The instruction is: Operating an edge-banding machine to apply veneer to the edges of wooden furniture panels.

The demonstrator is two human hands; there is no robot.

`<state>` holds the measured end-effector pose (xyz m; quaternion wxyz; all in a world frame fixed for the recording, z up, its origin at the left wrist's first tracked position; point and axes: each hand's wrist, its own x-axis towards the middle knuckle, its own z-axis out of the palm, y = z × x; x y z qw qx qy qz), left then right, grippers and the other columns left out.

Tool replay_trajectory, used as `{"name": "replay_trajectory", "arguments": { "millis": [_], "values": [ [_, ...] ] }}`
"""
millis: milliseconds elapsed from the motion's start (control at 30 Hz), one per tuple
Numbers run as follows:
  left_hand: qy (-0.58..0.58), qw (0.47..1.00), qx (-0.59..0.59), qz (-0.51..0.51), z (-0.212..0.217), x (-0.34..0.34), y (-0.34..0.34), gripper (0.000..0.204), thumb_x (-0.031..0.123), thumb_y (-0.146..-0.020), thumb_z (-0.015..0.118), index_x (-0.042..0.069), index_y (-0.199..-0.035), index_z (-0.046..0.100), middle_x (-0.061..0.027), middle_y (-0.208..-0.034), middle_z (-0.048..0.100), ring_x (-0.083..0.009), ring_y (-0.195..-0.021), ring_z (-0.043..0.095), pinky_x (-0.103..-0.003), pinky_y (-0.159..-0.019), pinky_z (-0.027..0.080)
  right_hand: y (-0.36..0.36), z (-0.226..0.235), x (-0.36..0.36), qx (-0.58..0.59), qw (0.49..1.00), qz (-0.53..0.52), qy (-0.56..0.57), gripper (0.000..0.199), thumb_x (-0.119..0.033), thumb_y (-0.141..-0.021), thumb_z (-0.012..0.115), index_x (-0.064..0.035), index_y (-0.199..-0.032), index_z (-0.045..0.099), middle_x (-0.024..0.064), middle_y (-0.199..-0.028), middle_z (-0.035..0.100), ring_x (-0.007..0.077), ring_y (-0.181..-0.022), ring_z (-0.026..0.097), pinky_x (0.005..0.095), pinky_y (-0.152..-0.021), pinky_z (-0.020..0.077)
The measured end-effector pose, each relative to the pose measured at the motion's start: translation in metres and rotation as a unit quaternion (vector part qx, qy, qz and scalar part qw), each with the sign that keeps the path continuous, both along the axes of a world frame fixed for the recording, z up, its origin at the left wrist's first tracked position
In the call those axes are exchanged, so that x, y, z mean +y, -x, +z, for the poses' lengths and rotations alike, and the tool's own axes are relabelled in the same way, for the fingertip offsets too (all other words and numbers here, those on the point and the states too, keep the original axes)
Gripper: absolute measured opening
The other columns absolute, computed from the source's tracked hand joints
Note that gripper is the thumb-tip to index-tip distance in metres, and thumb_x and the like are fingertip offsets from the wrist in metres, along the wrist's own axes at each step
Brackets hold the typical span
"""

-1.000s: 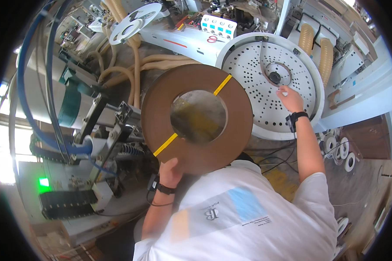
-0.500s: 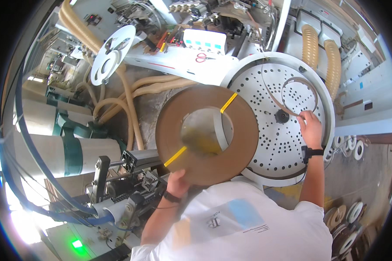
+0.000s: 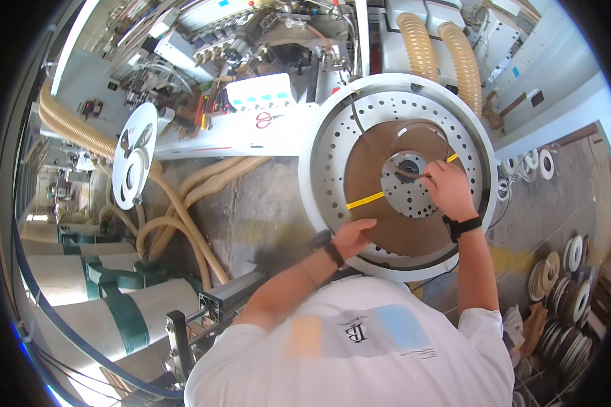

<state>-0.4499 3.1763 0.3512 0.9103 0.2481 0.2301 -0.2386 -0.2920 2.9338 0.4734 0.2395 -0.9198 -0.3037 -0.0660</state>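
A wide roll of brown edge banding (image 3: 370, 163), bound with yellow straps, lies over the round perforated metal tray (image 3: 327, 129). Through its centre hole show part of the tray and a dark hub knob (image 3: 409, 167). My left hand (image 3: 353, 239) grips the roll's near-left edge, thumb on top and fingers partly hidden. Above the roll's right side, my right hand (image 3: 449, 190) pinches a thin loose strip of brown banding (image 3: 364, 129). That strip curves in a loop over the roll and runs up toward the tray's far rim.
Beyond the tray, a white machine ledge (image 3: 285, 132) carries red-handled scissors (image 3: 263, 120) and a white box (image 3: 261, 91). A white reel (image 3: 134, 156) stands at left. Beige hoses (image 3: 210, 183) cross the floor, and a metal rail (image 3: 234, 295) lies near my left arm. Several rolls (image 3: 570, 298) are at right.
The roll has gone from in front of me, left of the tray, to the right and down onto the tray. My right hand has kept the strip and shifted toward the hub.
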Motion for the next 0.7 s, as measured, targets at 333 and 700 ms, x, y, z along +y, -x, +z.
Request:
{"name": "replay_trajectory", "arguments": {
  "millis": [333, 700],
  "values": [
    [-0.527, 0.746, -0.363, -0.184, -0.014, 0.053, -0.055, 0.063, 0.012, -0.093, 0.072, 0.006, -0.15, 0.047, -0.0109, -0.147, 0.054, -0.0235, -0.127, 0.059, -0.041, -0.106, 0.05, 0.063, -0.024, -0.022, 0.009, 0.992, -0.122, 0.011, 0.017, -0.02, -0.086, 0.078, -0.0081, -0.077, 0.07, 0.0098, -0.084, 0.065, 0.0368, -0.085, 0.062, 0.0481, -0.077, 0.0502],
    [-0.727, 0.349, -0.566, -0.171, 0.021, 0.101, -0.235, 0.032, 0.011, -0.086, 0.071, 0.012, -0.117, 0.066, -0.0063, -0.125, 0.064, -0.0317, -0.115, 0.064, -0.044, -0.093, 0.056, 0.272, 0.119, -0.086, -0.033, 0.954, -0.299, -0.016, 0.035, -0.008, -0.056, 0.091, -0.0067, -0.078, 0.064, 0.0107, -0.083, 0.06, 0.0332, -0.079, 0.055, 0.0446, -0.066, 0.0447]
  ]
}}
